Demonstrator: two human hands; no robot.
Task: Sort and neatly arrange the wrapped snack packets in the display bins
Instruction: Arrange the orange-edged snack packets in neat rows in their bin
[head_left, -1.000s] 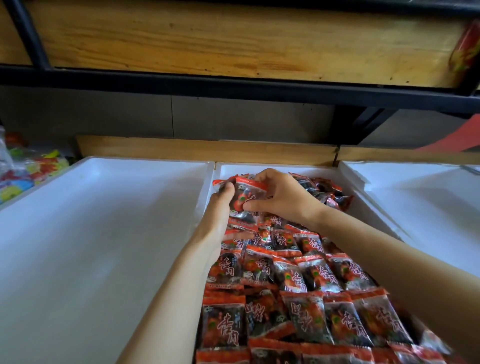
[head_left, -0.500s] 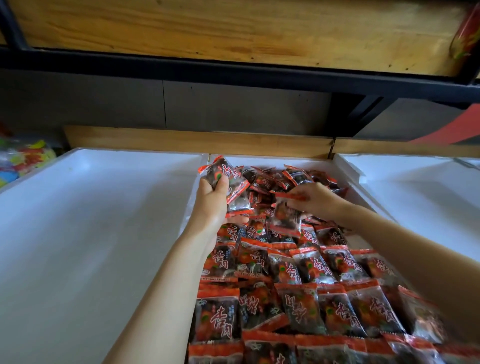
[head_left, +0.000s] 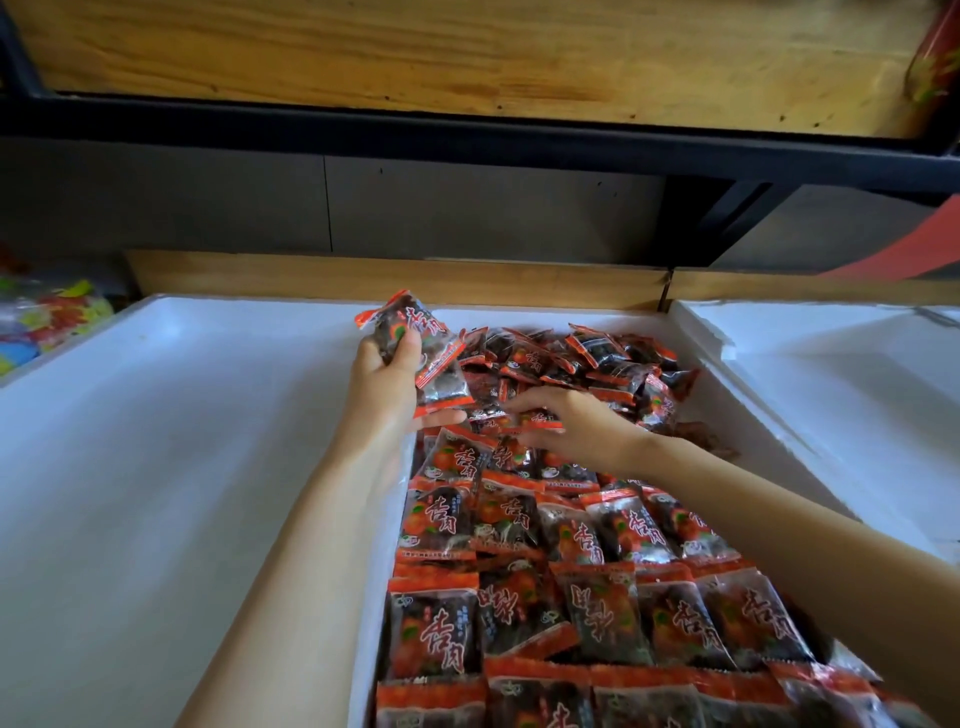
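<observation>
In the middle bin (head_left: 763, 410), packet rows (head_left: 571, 571) at the near end and a loose heap (head_left: 597, 358) behind them, left hand (head_left: 384, 384) holding a few packets (head_left: 415, 338) by its left wall, right hand (head_left: 576, 423) lying between rows and heap, left bin (head_left: 156, 467) and right bin (head_left: 857, 395) flanking, wooden ledge (head_left: 363, 280) behind.

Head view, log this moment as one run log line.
phase: sorting | left hand: holds packets | right hand: on loose pile, grip unclear | bin: near rows neat, far end loose
</observation>
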